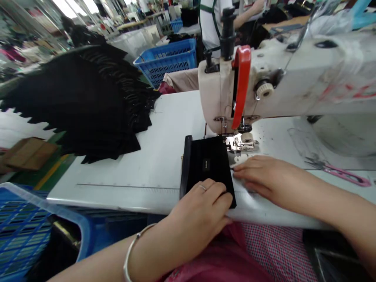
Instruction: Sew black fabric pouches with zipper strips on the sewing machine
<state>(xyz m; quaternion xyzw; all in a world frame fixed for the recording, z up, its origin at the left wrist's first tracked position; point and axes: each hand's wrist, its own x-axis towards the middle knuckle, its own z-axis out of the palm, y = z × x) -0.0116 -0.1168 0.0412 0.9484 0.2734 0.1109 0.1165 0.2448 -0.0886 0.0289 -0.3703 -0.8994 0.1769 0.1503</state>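
A black fabric panel (198,160) with a small label lies flat on the sewing table, a stiff dark strip along its left side. Its far right corner reaches the presser foot (241,143) of the sewing machine (217,90). My left hand (202,207), with a ring on one finger, is curled over the panel's near edge, fingers pressed on top and thumb lower down. At the panel's right edge, the fingers of my right hand (261,176) are together, their tips pinching the edge close to the needle plate. The exact grip is partly hidden.
A tall heap of black fabric pieces (88,98) covers the table's left side. Pink-handled snips (346,174) lie at right. Blue baskets stand at near left (23,231) and behind the table (167,58). A person (211,23) is beyond the machine.
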